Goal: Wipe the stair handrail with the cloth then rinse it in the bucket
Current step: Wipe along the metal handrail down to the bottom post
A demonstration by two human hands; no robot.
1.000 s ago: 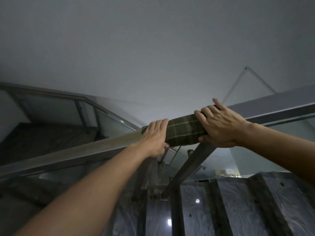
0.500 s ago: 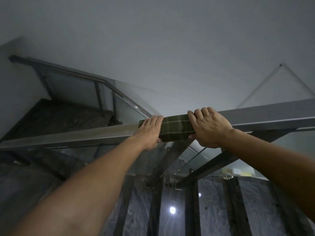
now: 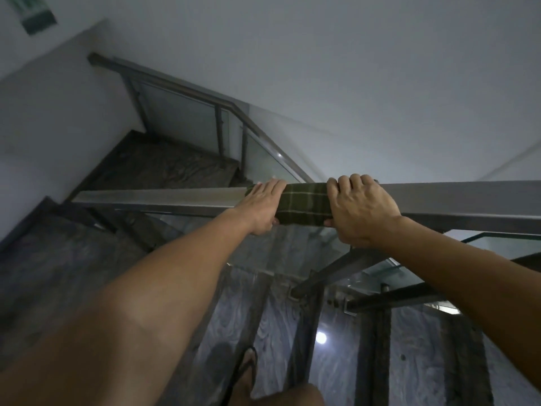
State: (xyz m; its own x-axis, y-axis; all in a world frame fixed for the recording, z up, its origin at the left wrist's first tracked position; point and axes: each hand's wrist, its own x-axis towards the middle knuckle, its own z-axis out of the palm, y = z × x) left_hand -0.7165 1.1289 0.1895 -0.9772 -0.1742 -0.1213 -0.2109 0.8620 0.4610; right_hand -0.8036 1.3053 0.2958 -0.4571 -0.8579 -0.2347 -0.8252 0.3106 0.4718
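Cloth point(image 3: 304, 205) wrapped over handrail point(image 3: 164, 197), between left hand point(image 3: 263, 208), right hand point(image 3: 361, 210), seemingly gripped

Both arms reach forward and up to the rail point(image 3: 439, 200). The left hand point(image 3: 262, 208) and right hand point(image 3: 361, 210) curl over it, fingers on top, thumbs beneath, clamping the cloth point(image 3: 304, 205) between them.

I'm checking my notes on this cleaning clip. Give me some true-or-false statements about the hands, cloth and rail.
1. The dark green plaid cloth is wrapped over the grey metal stair handrail. True.
2. Only one hand grips the cloth. False: the left hand and right hand each grip an end.
3. A bucket stands beside the rail. False: no bucket is in view.
4. A sandalled foot shows at the bottom. True.
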